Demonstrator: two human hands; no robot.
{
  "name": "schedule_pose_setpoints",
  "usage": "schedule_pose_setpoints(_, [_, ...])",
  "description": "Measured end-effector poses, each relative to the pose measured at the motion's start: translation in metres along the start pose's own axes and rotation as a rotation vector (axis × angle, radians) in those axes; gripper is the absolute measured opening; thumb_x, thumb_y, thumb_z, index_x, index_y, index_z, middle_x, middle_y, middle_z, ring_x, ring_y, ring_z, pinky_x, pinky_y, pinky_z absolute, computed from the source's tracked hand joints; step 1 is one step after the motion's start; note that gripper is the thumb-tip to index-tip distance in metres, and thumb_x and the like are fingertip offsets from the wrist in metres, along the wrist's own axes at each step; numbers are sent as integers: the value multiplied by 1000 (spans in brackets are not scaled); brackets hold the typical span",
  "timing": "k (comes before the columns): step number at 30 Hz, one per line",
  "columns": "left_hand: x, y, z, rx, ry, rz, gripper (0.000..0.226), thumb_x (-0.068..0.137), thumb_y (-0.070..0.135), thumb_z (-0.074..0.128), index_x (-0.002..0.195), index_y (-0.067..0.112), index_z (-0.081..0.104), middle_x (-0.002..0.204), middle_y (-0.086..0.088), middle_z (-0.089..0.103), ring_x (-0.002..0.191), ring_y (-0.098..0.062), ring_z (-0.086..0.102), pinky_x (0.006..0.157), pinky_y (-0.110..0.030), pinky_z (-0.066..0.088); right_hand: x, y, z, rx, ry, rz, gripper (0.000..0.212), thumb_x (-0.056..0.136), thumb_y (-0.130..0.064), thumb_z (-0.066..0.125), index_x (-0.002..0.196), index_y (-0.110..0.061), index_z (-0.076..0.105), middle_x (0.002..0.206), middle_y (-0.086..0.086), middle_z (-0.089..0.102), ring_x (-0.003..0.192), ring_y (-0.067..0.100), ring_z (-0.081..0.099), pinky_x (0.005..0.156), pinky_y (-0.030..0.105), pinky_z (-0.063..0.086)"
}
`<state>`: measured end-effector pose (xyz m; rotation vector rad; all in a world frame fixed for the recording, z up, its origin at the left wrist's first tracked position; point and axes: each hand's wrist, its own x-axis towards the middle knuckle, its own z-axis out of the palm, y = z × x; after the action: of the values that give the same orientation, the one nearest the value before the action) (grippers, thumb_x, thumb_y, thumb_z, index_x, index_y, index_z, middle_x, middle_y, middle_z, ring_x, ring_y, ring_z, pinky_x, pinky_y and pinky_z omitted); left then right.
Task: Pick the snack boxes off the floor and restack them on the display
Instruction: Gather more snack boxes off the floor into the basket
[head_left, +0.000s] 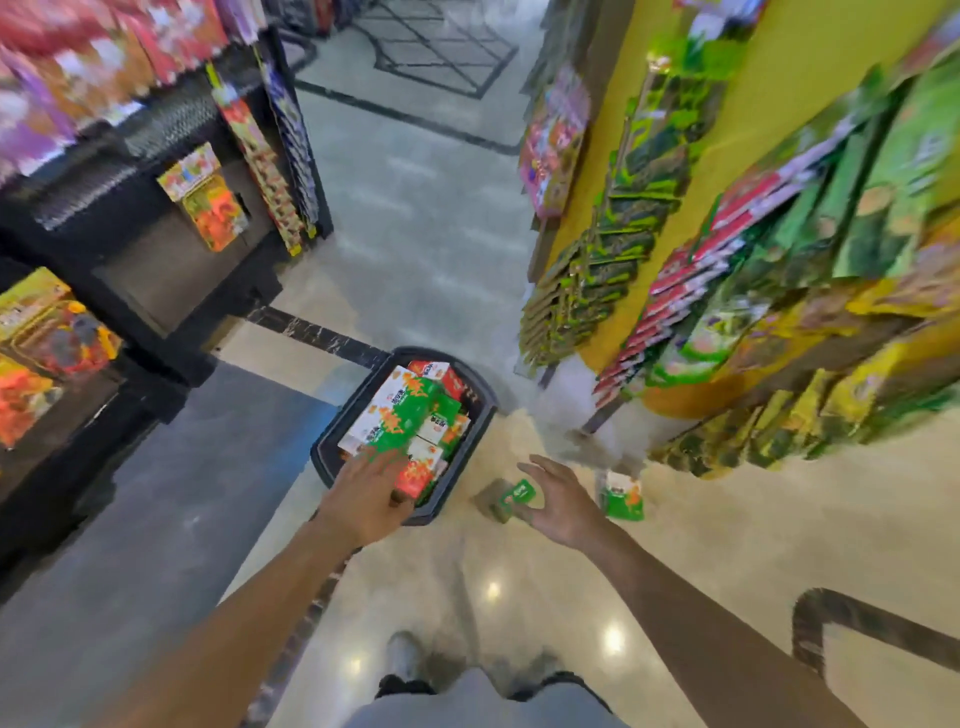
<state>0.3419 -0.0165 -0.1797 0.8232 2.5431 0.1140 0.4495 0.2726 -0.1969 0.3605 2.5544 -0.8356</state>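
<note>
The task looked barely begun, or at best partway: a dark basket (470, 457) sat on the floor in the middle of the aisle, heaped with green, white and red snack boxes (402, 421), and none of what the blurred frame showed could be read as a restacked display of those boxes. The left hand (366, 491) reached down over the near corner of the basket, its fingers spread flat across the nearest boxes, touching rather than gripping them. The right hand (558, 499) hung low just right of the basket, fingers relaxed and apart, close to a small green box (511, 496) lying on the pale floor; whether the fingertips were already on it, the motion blur made hard to say, though it did not appear to be held. A second green and white box (622, 496) stood on the floor just beyond, to the right, near the foot of the yellow display shelves (737, 135) crowded with green and red packets. So two loose boxes at least remained to be gathered, and the whole basket load, by my judgement, was yet to be stacked on the display.
</note>
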Motion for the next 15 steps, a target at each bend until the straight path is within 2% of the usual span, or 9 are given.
schedule_pose_setpoints(2, [-7, 30, 2, 8, -23, 9, 70, 91, 55, 43, 153, 24, 32, 160, -1, 31, 148, -28, 24, 122, -42, 18, -22, 19, -8, 2, 12, 26, 91, 75, -77, 60, 150, -27, 44, 161, -4, 31, 148, 21, 26, 119, 31, 21])
schedule_pose_setpoints(4, [-12, 65, 5, 24, -54, 25, 68, 95, 49, 49, 155, 25, 29, 162, 0, 26, 150, -27, 20, 123, -42, 15, -43, 43, -14, -4, 46, 22, 76, 86, -56, 68, 151, -27, 42, 162, -5, 28, 149, 20, 23, 119, 31, 22])
schedule_pose_setpoints(9, [-8, 167, 28, 130, -148, 115, 75, 91, 54, 45, 156, 22, 26, 164, -4, 21, 150, -29, 18, 122, -44, 16, -111, 139, -45, 45, 95, 85, 73, 90, -49, 67, 153, -26, 38, 163, -4, 24, 150, 19, 19, 119, 28, 17])
schedule_pose_setpoints(11, [-5, 216, 43, 114, -136, 180, 80, 83, 58, 41, 153, 18, 36, 159, -7, 33, 147, -30, 29, 121, -44, 23, -145, 186, -62, 43, 108, 122, 74, 90, -49, 67, 154, -25, 37, 164, -3, 24, 151, 21, 19, 120, 30, 18])
schedule_pose_setpoints(13, [0, 263, 56, 95, -91, 244, 76, 78, 57, 45, 139, 14, 56, 140, -13, 56, 129, -35, 54, 107, -47, 42, -177, 230, -78, 50, 142, 149, 75, 90, -49, 67, 154, -24, 37, 163, -1, 25, 150, 22, 19, 120, 32, 22])
schedule_pose_setpoints(14, [4, 283, 61, 74, -53, 254, 73, 77, 56, 49, 135, 12, 61, 134, -14, 61, 122, -37, 60, 101, -48, 47, -191, 252, -85, 53, 155, 170, 76, 90, -49, 67, 154, -23, 37, 163, -1, 25, 150, 23, 20, 120, 32, 23])
schedule_pose_setpoints(15, [8, 302, 64, 57, -50, 260, 73, 79, 55, 51, 137, 12, 59, 137, -13, 59, 124, -36, 58, 104, -47, 44, -204, 273, -91, 58, 164, 196, 76, 90, -49, 67, 154, -22, 37, 163, 0, 26, 150, 22, 21, 119, 31, 23])
